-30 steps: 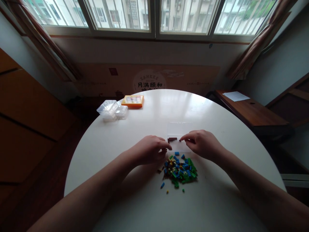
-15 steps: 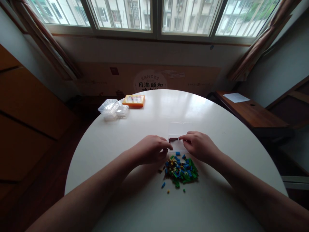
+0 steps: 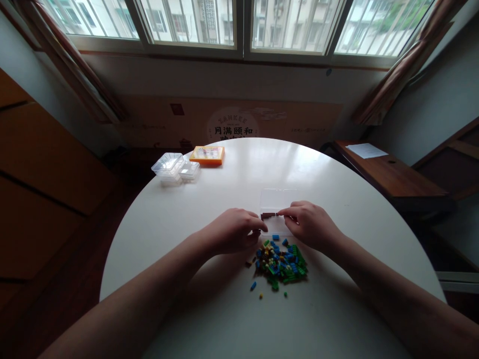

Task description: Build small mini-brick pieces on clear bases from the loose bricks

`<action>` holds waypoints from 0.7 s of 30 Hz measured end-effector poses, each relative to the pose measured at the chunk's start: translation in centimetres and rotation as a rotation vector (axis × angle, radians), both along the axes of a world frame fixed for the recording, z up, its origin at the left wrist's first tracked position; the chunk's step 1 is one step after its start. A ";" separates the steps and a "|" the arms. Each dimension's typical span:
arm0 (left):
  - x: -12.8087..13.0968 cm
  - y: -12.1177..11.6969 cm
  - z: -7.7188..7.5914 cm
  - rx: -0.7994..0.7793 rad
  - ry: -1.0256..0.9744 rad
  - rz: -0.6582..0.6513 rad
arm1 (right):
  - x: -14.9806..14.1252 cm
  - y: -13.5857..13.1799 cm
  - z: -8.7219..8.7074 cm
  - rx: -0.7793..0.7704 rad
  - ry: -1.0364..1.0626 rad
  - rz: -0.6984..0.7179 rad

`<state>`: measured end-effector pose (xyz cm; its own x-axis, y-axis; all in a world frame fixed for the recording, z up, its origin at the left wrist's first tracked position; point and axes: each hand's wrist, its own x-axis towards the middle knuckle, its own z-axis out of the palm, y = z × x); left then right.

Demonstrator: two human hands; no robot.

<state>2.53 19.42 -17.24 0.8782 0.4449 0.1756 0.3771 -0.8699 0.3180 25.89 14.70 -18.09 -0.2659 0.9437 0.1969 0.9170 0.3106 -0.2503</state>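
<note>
A short row of dark brown toy bricks [image 3: 268, 215] lies in a clear, shallow plastic case [image 3: 279, 198] on the table. My right hand [image 3: 312, 224] comes in from the right, its index finger stretched to the row's right end and its thumb held apart below. Left of the case, my left hand [image 3: 235, 229] has its fingers curled together; something small and dark shows under its fingertips, too small to make out. Just below both hands spreads a pile of blue, green, yellow and brown bricks [image 3: 280, 264].
A round white table [image 3: 168, 259] fills the middle. At its far left stand clear plastic boxes [image 3: 168, 167] and an orange box [image 3: 207, 156]. Several loose bricks lie around the pile, among them a blue brick [image 3: 253, 285]. A brown desk [image 3: 396, 174] is at the right.
Almost nothing differs. My right hand has shifted very slightly upward at the row's right end, while my left hand stays where it was.
</note>
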 end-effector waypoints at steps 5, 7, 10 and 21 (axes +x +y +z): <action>0.0 0.0 -0.1 -0.002 -0.001 -0.003 | -0.1 -0.1 0.2 0.011 -0.005 0.006; -0.1 0.1 0.0 -0.011 -0.022 -0.002 | 0.1 -0.3 0.4 0.032 0.022 0.007; -0.3 0.1 0.2 -0.044 -0.084 0.039 | 0.6 -0.6 0.8 0.111 0.087 -0.006; 0.0 -0.6 0.2 -0.120 -0.353 0.085 | -0.6 -1.7 0.7 0.272 0.310 0.256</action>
